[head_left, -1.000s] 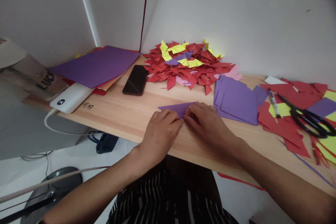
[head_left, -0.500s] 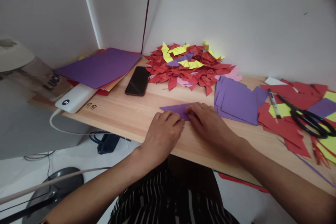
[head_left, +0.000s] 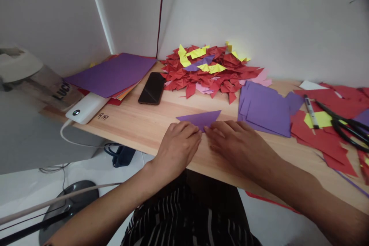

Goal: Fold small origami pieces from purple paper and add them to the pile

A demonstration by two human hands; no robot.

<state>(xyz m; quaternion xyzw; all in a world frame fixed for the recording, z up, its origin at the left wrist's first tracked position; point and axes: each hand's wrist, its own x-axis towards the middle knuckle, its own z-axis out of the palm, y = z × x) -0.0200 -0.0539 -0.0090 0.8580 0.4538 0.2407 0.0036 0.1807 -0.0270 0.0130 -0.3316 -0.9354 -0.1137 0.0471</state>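
Note:
A folded purple paper triangle (head_left: 201, 118) lies on the wooden desk (head_left: 132, 125) in front of me, its long edge away from my body. My left hand (head_left: 180, 142) has its curled fingers pressed on the paper's near left side. At the near right side, the fingertips of my right hand (head_left: 230, 140) touch the paper close to its lower point. The lower part of the triangle is hidden under my fingers. Right of it sits a stack of purple paper squares (head_left: 268, 109).
Folded paper shapes (head_left: 213, 71) are heaped against the wall. A black phone (head_left: 151, 88), purple sheets (head_left: 115, 73) and a white power bank (head_left: 86, 109) lie left. Right are red paper scraps (head_left: 331, 144), a marker (head_left: 311, 111) and scissors (head_left: 346, 125).
My right hand has slid nearer to me along the paper, so the triangle's right corner now shows. The left hand stays almost in place. The view has shifted slightly.

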